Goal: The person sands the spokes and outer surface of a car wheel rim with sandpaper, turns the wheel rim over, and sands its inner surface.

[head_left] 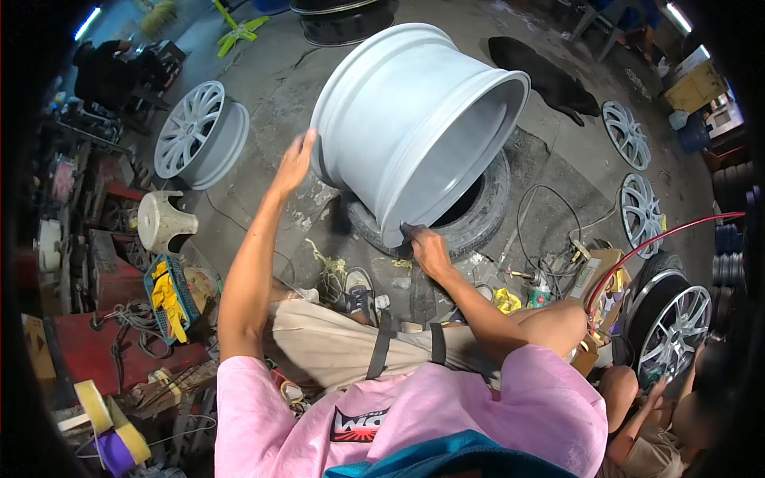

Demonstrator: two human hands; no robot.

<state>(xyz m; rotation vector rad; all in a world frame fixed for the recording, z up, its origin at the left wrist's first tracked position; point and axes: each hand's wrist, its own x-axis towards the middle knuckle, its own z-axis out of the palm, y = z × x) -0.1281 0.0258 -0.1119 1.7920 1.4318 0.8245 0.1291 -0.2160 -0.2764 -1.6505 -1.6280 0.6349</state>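
Observation:
A pale grey wheel rim (398,103) stands tilted on a black tire (486,215) that lies flat on the floor. Against the rim's left outer edge rests my left hand (296,163), its fingers stretched out and touching the metal. My right hand (429,251) is closed at the lower edge of the rim's open end. A small dark piece (408,230), perhaps sandpaper or cloth, is pinched in its fingers and pressed to the lip. The fingers partly hide that piece.
Spoked rims stand at left (191,131) and right (627,135). A black dog (542,76) lies behind the tire. Left are a white stool (167,221) and a teal basket (182,307). A red hose (661,239) curves at right, near a co-worker's hand (655,394) at a silver-spoked wheel (677,331).

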